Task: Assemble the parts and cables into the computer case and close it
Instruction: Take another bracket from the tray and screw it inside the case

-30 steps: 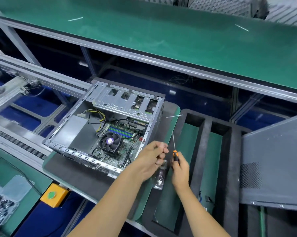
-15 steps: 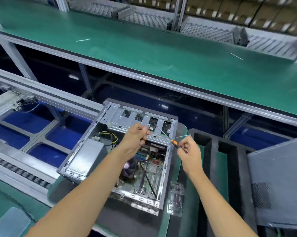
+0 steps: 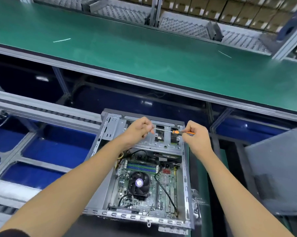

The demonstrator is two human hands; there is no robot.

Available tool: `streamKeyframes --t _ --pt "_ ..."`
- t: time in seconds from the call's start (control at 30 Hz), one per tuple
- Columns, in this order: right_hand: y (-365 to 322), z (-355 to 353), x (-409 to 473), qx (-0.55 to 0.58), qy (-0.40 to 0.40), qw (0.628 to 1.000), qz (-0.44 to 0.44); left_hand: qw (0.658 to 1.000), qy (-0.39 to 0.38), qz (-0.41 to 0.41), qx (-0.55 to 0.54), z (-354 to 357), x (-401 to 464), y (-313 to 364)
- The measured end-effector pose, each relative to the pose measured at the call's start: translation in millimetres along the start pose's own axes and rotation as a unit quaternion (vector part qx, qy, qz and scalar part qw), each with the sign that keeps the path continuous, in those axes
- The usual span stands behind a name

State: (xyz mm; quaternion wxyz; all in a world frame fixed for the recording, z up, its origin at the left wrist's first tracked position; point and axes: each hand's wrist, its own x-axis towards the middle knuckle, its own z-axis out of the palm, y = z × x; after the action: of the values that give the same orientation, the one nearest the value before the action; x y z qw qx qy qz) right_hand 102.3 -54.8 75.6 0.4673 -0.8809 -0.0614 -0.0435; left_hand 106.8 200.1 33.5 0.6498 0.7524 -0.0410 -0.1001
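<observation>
While the open computer case [image 3: 139, 168] lies flat at six o'clock, the right hand [image 3: 196, 136] pinches the thin, stiff screwdriver [image 3: 175, 132] by its orange grip and the left hand [image 3: 138, 129] curls around its tip, perhaps seating a tiny, easily dropped screw.

The computer case [image 3: 139, 168] lies on its side in front of me, open side up, bare grey metal. Inside, the motherboard [image 3: 144, 185] lies flat with a round black fan [image 3: 139, 183] and blue and green memory slots [image 3: 141, 167]. At the far end sits the silver drive cage [image 3: 161, 144]. The dark grey side panel [image 3: 277, 171] lies off to my right, apart from the case.
</observation>
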Motion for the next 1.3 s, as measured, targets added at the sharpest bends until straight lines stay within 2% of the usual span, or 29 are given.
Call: streamKeyframes --t 0.17,0.33,0.53,0.7,1.07,1.3 --pt "-3 -3 2 -0.01 0.0 1.0 0.003 0.998 -0.035 0.008 0.046 -4 7 -2" --pt "-6 -7 3 -0.036 -0.009 0.999 0.008 0.997 -0.06 0.006 0.048 -3 8 -3" --pt "-14 -10 10 -0.159 -0.026 0.987 -0.008 0.989 -0.051 0.027 0.137 1 13 -4" --pt "-14 -12 14 -0.033 -0.021 0.999 0.003 0.998 -0.008 0.01 0.062 7 13 -6" --pt "-5 -11 10 -0.009 -0.029 0.999 0.013 0.997 0.008 0.043 0.056 12 11 -11" --pt "-4 -15 8 0.005 -0.034 0.999 0.009 0.996 -0.03 0.051 0.069 13 7 -10"
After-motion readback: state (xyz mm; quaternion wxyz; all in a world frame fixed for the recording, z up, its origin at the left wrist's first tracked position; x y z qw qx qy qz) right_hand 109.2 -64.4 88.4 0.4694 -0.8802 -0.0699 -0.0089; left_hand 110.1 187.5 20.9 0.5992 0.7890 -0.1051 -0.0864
